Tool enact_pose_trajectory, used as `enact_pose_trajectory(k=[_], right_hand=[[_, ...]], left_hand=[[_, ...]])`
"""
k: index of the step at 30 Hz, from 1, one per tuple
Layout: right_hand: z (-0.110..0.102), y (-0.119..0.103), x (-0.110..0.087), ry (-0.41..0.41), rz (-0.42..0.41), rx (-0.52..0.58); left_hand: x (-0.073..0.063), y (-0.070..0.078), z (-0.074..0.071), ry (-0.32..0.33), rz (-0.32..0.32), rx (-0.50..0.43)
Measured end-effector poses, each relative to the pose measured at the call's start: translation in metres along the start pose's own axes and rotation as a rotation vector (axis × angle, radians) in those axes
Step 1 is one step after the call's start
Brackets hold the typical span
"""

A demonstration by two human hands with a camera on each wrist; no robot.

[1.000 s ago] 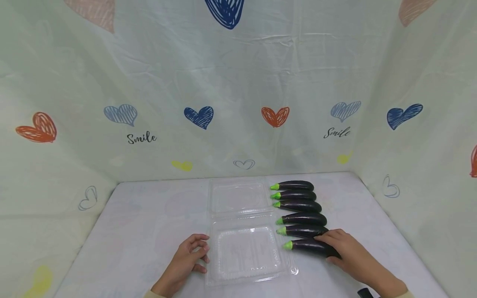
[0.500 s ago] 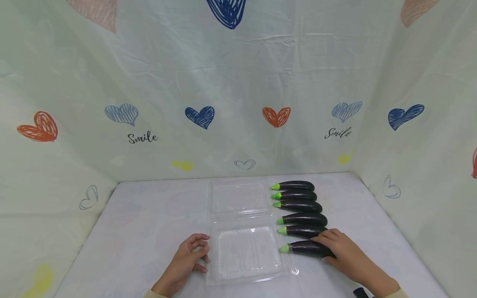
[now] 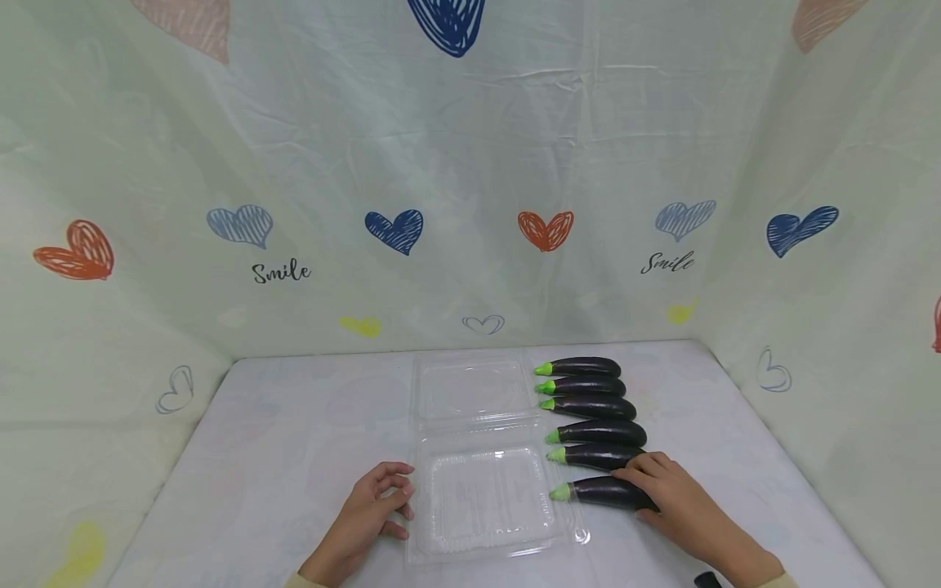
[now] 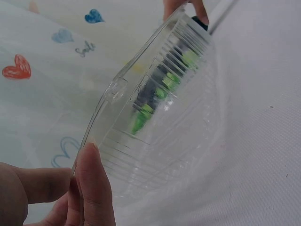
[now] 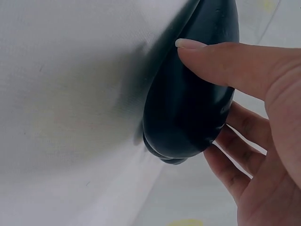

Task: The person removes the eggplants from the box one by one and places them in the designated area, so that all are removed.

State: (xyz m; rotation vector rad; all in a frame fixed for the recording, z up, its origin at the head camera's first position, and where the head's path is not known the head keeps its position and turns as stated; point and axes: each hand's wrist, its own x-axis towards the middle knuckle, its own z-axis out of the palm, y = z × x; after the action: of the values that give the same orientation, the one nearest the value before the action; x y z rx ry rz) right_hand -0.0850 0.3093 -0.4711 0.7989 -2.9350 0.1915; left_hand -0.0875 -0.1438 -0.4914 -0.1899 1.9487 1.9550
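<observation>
A clear plastic clamshell container [image 3: 488, 502] lies opened flat on the table, its lid half [image 3: 470, 390] farther from me. At its left edge my left hand [image 3: 371, 510] pinches the rim between thumb and fingers, plain in the left wrist view, where the container wall [image 4: 155, 155] slants up. My right hand [image 3: 680, 498] grips the rounded end of the nearest dark purple eggplant [image 3: 608, 492], thumb on one side and fingers on the other. That eggplant [image 5: 193, 103] fills the middle of the right wrist view. Its green stem end points at the container's right edge.
Several more eggplants [image 3: 599, 431] lie in a column beyond the held one, stems toward the container. A white cloth covers the table [image 3: 294, 441]. A heart-printed curtain [image 3: 470, 163] encloses the back and sides. A small black object [image 3: 707, 580] sits by the right wrist.
My right hand has shifted slightly left with the nearest eggplant, which now lies a little nearer me and apart from its neighbour. My left hand and the container stay in place.
</observation>
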Motion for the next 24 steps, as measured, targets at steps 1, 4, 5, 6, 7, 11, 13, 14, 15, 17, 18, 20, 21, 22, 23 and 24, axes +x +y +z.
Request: enact_pose_trajectory(k=[1, 4, 5, 6, 7, 11, 13, 14, 15, 17, 18, 20, 21, 22, 23, 24], right_hand=[[0.0005, -0.0001, 0.0000, 0.002, 0.000, -0.002], [0.0021, -0.0004, -0.0004, 0.018, -0.005, -0.008], [0.0028, -0.0004, -0.0005, 0.026, -0.008, -0.013], [0.0035, -0.0001, -0.0006, 0.037, -0.016, -0.013], [0.0043, 0.0000, -0.0008, 0.048, -0.023, -0.018], [0.0058, 0.0002, -0.0009, 0.078, -0.036, -0.025], [0.0058, -0.0002, -0.0009, 0.073, -0.027, -0.027], [0.0056, -0.0005, -0.0008, 0.064, -0.020, -0.024], [0.0055, -0.0005, -0.0007, 0.055, -0.012, -0.023], [0.0048, -0.0013, -0.0006, 0.035, 0.008, -0.021], [0.0044, -0.0016, -0.0004, 0.025, 0.017, -0.021], [0.0035, -0.0025, 0.0000, 0.010, 0.032, -0.021], [0.0031, -0.0029, 0.0001, 0.006, 0.037, -0.020], [0.0026, -0.0033, 0.0003, 0.004, 0.039, -0.021], [0.0023, -0.0036, 0.0005, 0.002, 0.040, -0.020], [0.0021, -0.0039, 0.0006, 0.001, 0.039, -0.019]], left_hand=[[0.0001, -0.0002, -0.0001, 0.000, -0.002, -0.001], [0.0002, -0.0004, -0.0002, 0.001, -0.007, 0.000], [0.0002, -0.0003, -0.0002, 0.003, -0.009, 0.001], [0.0004, -0.0003, -0.0001, 0.005, -0.010, 0.001], [0.0005, -0.0002, 0.0000, 0.007, -0.012, 0.002], [0.0008, 0.0002, 0.0004, 0.013, -0.017, 0.004], [0.0010, 0.0002, 0.0006, 0.012, -0.017, 0.003], [0.0010, 0.0003, 0.0006, 0.012, -0.018, 0.003], [0.0009, 0.0005, 0.0006, 0.011, -0.018, 0.003], [0.0009, 0.0008, 0.0007, 0.011, -0.017, 0.003], [0.0009, 0.0009, 0.0007, 0.010, -0.016, 0.002], [0.0006, 0.0013, 0.0007, 0.009, -0.015, 0.003], [0.0005, 0.0014, 0.0008, 0.009, -0.014, 0.003], [0.0004, 0.0016, 0.0009, 0.009, -0.012, 0.004], [0.0002, 0.0018, 0.0010, 0.009, -0.012, 0.005], [0.0002, 0.0019, 0.0011, 0.010, -0.011, 0.005]])
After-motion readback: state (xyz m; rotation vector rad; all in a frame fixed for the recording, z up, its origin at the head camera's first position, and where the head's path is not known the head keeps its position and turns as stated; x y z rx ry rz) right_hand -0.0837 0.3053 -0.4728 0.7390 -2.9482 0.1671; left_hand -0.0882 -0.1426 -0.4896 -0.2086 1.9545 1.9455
